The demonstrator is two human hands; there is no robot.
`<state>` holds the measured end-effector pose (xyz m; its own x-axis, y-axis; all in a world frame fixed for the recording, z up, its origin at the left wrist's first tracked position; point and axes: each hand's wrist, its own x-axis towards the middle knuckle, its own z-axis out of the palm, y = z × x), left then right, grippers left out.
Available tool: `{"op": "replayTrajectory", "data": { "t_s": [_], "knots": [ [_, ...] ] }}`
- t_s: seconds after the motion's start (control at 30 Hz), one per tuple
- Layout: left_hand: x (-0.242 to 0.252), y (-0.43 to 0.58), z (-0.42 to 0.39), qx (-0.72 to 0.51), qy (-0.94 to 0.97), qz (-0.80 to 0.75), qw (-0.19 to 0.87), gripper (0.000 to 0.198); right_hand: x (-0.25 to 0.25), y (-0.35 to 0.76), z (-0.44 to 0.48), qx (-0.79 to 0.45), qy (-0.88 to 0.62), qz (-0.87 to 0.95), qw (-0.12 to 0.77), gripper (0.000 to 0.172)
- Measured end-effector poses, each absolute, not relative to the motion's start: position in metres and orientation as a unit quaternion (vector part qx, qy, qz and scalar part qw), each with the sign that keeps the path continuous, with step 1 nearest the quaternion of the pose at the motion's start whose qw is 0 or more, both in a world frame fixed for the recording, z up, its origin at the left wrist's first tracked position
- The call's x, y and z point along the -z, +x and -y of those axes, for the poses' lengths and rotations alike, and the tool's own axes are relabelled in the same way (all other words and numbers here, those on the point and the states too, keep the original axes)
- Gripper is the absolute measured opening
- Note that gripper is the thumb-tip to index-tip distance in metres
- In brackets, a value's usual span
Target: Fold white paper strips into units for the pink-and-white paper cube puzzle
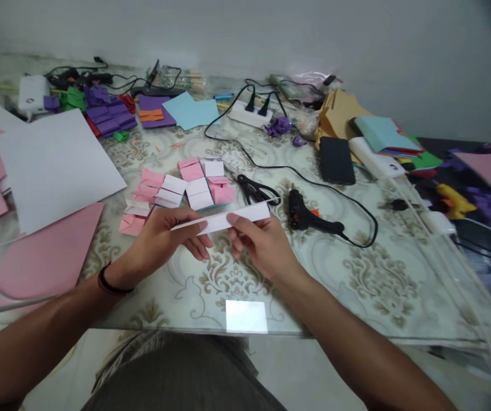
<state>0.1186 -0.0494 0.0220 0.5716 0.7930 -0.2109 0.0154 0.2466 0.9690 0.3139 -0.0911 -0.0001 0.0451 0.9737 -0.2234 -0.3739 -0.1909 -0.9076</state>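
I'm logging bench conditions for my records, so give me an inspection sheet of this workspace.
Surface: table with a floral pattern; a bright patch near its front edge.
Job's things: paper strip, white, held off the table; pink and white folded pieces just beyond.
Clutter: scissors and black glue gun lie close by; large white sheet at left; purple pieces behind it.
Hands: left hand and right hand both grip the paper strip between fingers.
Cables: black cord winds across the table beside the black glue gun; two plugs sit in the power strip.
Surroundings: plain wall behind.
Other people: nothing seen.
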Motion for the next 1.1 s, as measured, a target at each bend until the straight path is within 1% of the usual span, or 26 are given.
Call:
{"op": "replayTrajectory", "data": {
  "t_s": [0.13, 0.33, 0.4, 0.47, 0.57, 0.63, 0.83, 0.93, 1.0, 1.07, 1.1],
  "knots": [
    [-0.023, 0.115, 0.048, -0.299, 0.549, -0.381, 0.681, 0.028, -0.008, 0.330, 0.085, -0.578, -0.473, 0.329, 0.577, 0.036],
    [-0.027, 0.113, 0.049, -0.309, 0.557, -0.391, 0.664, 0.028, -0.010, 0.344, 0.086, -0.468, -0.503, 0.450, 0.571, 0.039],
    [-0.027, 0.114, 0.050, -0.323, 0.552, -0.390, 0.662, 0.027, -0.008, 0.341, 0.088, -0.483, -0.489, 0.442, 0.576, 0.037],
    [-0.026, 0.115, 0.052, -0.335, 0.548, -0.385, 0.663, 0.027, -0.005, 0.334, 0.091, -0.531, -0.470, 0.427, 0.561, 0.039],
    [-0.025, 0.118, 0.056, -0.329, 0.546, -0.374, 0.673, 0.027, -0.004, 0.318, 0.097, -0.595, -0.448, 0.448, 0.495, 0.046],
    [-0.024, 0.120, 0.058, -0.314, 0.549, -0.367, 0.681, 0.027, -0.005, 0.308, 0.101, -0.616, -0.442, 0.463, 0.460, 0.043],
    [-0.026, 0.121, 0.060, -0.291, 0.564, -0.371, 0.678, 0.029, -0.002, 0.305, 0.100, -0.631, -0.448, 0.436, 0.459, 0.045],
    [-0.028, 0.117, 0.058, -0.307, 0.558, -0.387, 0.667, 0.029, -0.006, 0.320, 0.093, -0.610, -0.475, 0.399, 0.493, 0.043],
    [-0.031, 0.114, 0.054, -0.329, 0.551, -0.396, 0.656, 0.027, -0.014, 0.335, 0.086, -0.568, -0.491, 0.366, 0.549, 0.037],
    [-0.036, 0.111, 0.051, -0.356, 0.545, -0.407, 0.641, 0.025, -0.023, 0.352, 0.079, -0.524, -0.474, 0.336, 0.622, 0.033],
    [-0.038, 0.109, 0.050, -0.368, 0.542, -0.412, 0.633, 0.025, -0.026, 0.358, 0.076, -0.516, -0.468, 0.322, 0.641, 0.033]
  ]
}}
